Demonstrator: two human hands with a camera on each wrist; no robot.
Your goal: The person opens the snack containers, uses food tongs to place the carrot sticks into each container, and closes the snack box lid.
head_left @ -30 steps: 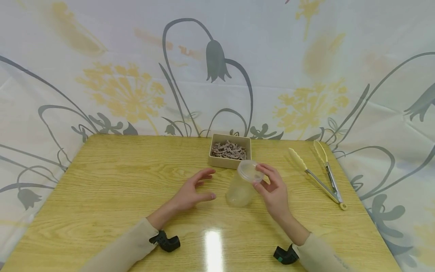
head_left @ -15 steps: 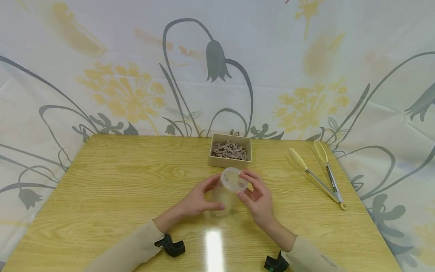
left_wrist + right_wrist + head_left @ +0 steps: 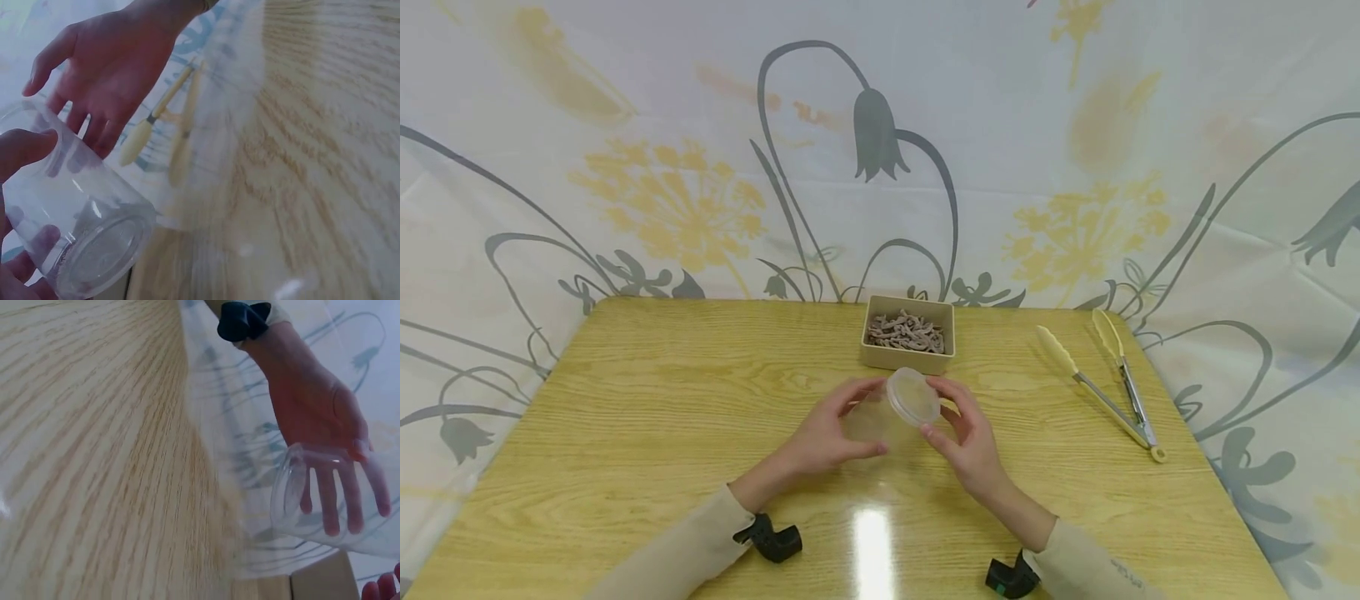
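Observation:
A clear plastic jar [image 3: 867, 429] with a translucent round lid [image 3: 915, 397] is tilted above the table, its lid towards the right. My left hand [image 3: 822, 433] grips the jar's body, thumb on the near side and fingers round the far side. At the lid's rim, my right hand [image 3: 966, 437] pinches with thumb and fingertips. Through the see-through jar [image 3: 337, 494], the left fingers show in the right wrist view. The jar's base [image 3: 106, 253] points down towards the table in the left wrist view.
A beige rectangular box [image 3: 908, 358] holding brownish-grey strips stands just beyond the hands. To the right, spread tongs [image 3: 1112, 400] with cream tips lie on the wooden table [image 3: 662, 400]. A floral-printed cloth [image 3: 700, 125] hangs behind the table's far edge.
The right hand has brought the lidded jar left and nearer, and the left hand has taken hold of its body. Since half a second ago, the jar has tipped further, base to the left.

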